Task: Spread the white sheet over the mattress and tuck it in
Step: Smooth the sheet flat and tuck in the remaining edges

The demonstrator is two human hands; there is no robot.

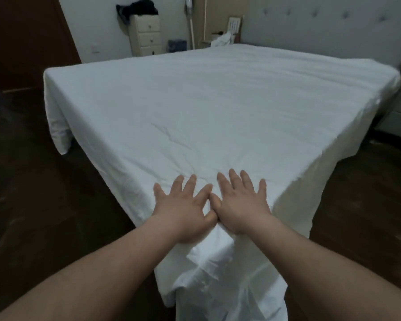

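White sheet point(206, 107) covers mattress; left hand point(183, 210), right hand point(242, 205) press flat, fingers spread.

hands point(213, 212) side by side on sheet point(195, 107), drawers point(146, 35) behind

The mattress point(218, 107) lies under the white sheet point(195, 93), its corners hanging loose.

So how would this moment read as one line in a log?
step: smoothing | left hand: flat on white sheet | right hand: flat beside it | near corner: hanging loose, untucked
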